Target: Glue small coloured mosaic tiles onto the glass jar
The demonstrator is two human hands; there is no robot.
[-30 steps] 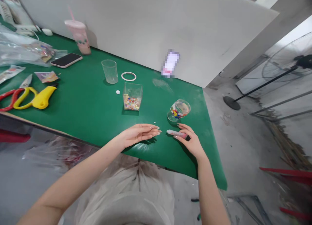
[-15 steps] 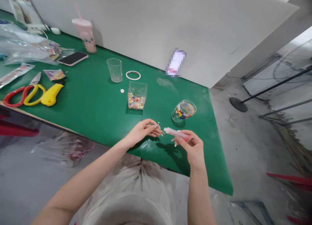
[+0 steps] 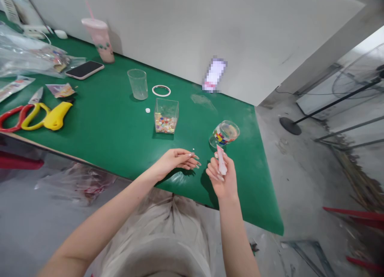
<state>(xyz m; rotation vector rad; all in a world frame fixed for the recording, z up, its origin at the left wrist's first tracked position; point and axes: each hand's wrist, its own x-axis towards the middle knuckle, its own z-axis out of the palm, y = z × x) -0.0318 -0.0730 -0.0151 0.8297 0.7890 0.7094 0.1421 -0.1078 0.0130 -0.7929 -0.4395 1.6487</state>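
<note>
My right hand [image 3: 223,175] is closed around a small pinkish squeeze tube [image 3: 221,160], held upright with its pale nozzle end pointing down toward me. Just beyond it a clear glass [image 3: 224,133] leans tilted on the green table, a band of coloured mosaic tiles around its side. My left hand [image 3: 180,160] rests low over the table, thumb pressed to the index finger; whatever might be between them is too small to make out. Past its fingertips lies a tiny white piece [image 3: 193,149]. A clear square box [image 3: 166,117] holding many small coloured pieces stands farther back.
Behind the box are a clear empty cup [image 3: 138,85], a white ring [image 3: 161,91] and a small white cap [image 3: 148,110]. To the left lie scissors [image 3: 25,115], a yellow-handled tool [image 3: 58,116], a phone [image 3: 85,70], plastic bags [image 3: 27,55] and a pink drink cup [image 3: 101,41].
My right hand has turned the tube from lying sideways, nozzle toward my left hand, to upright with the nozzle end down. The left hand keeps nearly the same place.
</note>
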